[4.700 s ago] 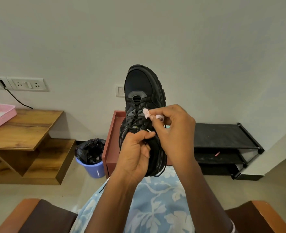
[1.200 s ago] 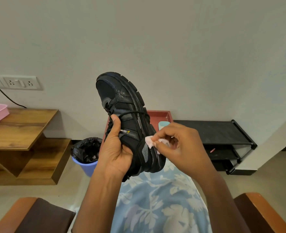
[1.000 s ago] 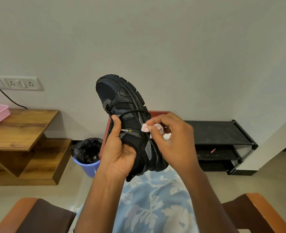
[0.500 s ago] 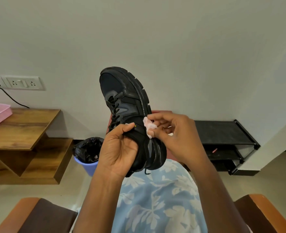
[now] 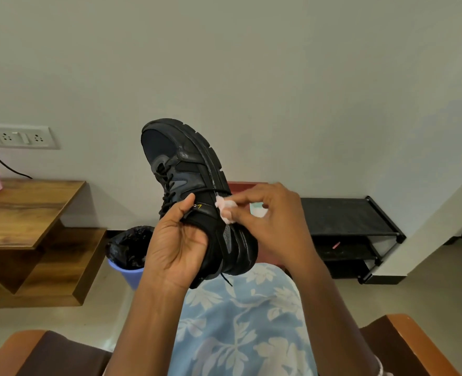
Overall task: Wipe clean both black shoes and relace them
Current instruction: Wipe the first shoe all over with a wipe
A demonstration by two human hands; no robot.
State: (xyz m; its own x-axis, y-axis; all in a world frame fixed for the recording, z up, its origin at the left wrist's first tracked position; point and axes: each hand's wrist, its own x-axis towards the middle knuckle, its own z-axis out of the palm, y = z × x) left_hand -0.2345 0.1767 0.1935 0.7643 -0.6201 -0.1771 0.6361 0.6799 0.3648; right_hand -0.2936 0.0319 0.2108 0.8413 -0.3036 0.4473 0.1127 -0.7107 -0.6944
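"Head view, starting at the fingers: what do they hold?"

"The right hand (image 5: 268, 221) pinches a small pink wipe (image 5: 225, 210) in its fingertips and presses it on the black shoe (image 5: 186, 169), by the sole edge. The left hand (image 5: 179, 245) curls round the collar, thumb up by the laces."

"Where's the shoe?"

"Raised at centre, toe at twelve o'clock, heel toward the lap, a lace end (image 5: 225, 279) dangling at six. A lined bin (image 5: 128, 251) sits at eight, a black rack (image 5: 344, 221) at three, a wooden table (image 5: 26, 210) at nine."
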